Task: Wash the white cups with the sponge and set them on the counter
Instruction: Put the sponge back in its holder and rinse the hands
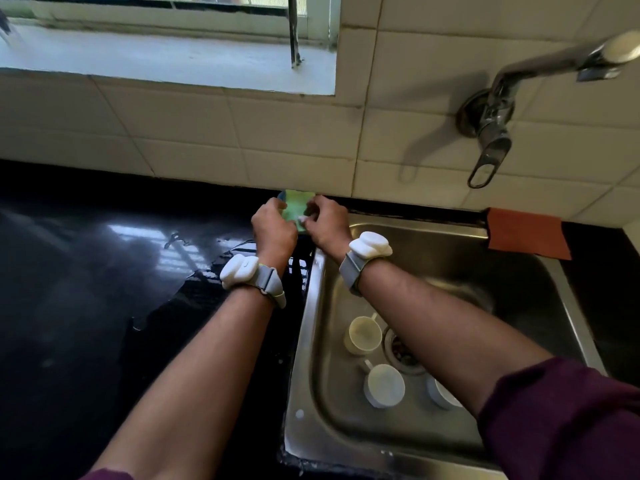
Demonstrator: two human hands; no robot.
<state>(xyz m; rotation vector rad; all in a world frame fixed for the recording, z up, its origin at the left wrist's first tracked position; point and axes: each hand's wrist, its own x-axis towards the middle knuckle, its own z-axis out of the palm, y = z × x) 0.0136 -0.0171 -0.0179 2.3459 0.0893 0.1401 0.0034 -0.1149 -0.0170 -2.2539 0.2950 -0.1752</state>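
Note:
Both my hands meet at the back of the black counter (104,271), against the tiled wall. My left hand (273,225) and my right hand (327,221) grip a green sponge (294,204) between them; a blue edge shows at its left, and a bit of white foam sits by my right fingers. Three white cups stand in the steel sink (311,393): one mouth-up (362,336), one (383,385) below it, and a third (441,393) partly hidden under my right forearm.
A metal tap (491,133) juts from the tiled wall above the sink, its spout reaching to the upper right. An orange cloth (526,233) hangs over the sink's back rim. The counter left of the sink is wet and glossy. A window ledge (156,60) runs above.

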